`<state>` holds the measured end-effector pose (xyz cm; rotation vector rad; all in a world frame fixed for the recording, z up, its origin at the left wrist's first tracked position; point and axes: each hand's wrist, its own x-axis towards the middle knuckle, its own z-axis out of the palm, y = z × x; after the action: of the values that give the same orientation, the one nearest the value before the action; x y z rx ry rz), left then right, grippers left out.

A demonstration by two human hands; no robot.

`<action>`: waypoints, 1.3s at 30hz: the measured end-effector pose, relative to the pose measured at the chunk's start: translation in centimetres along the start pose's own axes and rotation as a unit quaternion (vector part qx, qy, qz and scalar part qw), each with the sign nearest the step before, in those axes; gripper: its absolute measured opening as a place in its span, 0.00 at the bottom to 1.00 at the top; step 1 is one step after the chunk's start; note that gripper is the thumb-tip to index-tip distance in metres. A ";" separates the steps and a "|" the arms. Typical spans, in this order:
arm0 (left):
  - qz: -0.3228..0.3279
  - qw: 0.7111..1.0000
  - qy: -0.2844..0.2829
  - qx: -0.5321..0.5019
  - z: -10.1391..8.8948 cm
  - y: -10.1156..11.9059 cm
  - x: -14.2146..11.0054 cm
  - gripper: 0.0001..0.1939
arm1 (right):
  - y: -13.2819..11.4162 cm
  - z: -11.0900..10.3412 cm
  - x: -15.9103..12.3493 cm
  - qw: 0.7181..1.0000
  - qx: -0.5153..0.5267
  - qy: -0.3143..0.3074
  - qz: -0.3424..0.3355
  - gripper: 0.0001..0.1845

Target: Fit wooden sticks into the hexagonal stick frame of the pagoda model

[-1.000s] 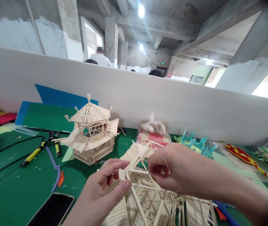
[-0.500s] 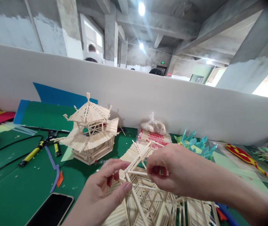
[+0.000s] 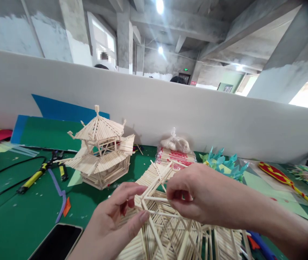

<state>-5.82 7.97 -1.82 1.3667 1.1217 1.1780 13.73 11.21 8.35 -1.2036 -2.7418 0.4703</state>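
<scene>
A half-built model of thin wooden sticks (image 3: 156, 231) stands before me, its lattice of struts and slatted roof panels partly behind my hands. My left hand (image 3: 121, 215) has thumb and index finger at a left corner of its upper frame, one on each side. My right hand (image 3: 189, 195) is closed in a pinch over the frame, at the end of a pale wooden stick (image 3: 156, 199) that runs across to that corner. The fingertips of the right hand are partly hidden by the hand itself. Behind to the left stands a finished-looking stick pavilion (image 3: 102, 151) with two roof tiers.
Bagged wooden sticks (image 3: 175, 156) lie by the white partition (image 3: 218, 122). Left are pliers (image 3: 57, 156), a yellow-black glue gun-like tool (image 3: 31, 181), purple strips (image 3: 59, 196) and a phone (image 3: 57, 242). Teal paper leaves (image 3: 224, 162) and a red-yellow ornament (image 3: 275, 175) lie right.
The view has shifted slightly, so everything sits a little further left. Both hands keep nearly the same pose on the stick model.
</scene>
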 end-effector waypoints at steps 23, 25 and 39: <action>0.422 0.784 -0.045 0.453 1.2 3.6 4.4 0.03 | 1.3 -1.5 0.2 0.995 0.084 -0.050 -0.020 0.08; 0.417 0.767 -0.065 0.483 1.2 3.7 4.5 0.04 | 1.4 -1.4 0.3 0.994 0.096 -0.056 -0.022 0.08; 0.419 0.728 -0.106 0.532 0.4 4.3 4.8 0.05 | 2.6 -1.5 0.0 0.991 0.120 -0.048 -0.036 0.09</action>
<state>-4.66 12.25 2.88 3.0630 1.0284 0.8444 15.85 13.24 8.91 -1.0451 -2.6969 0.8438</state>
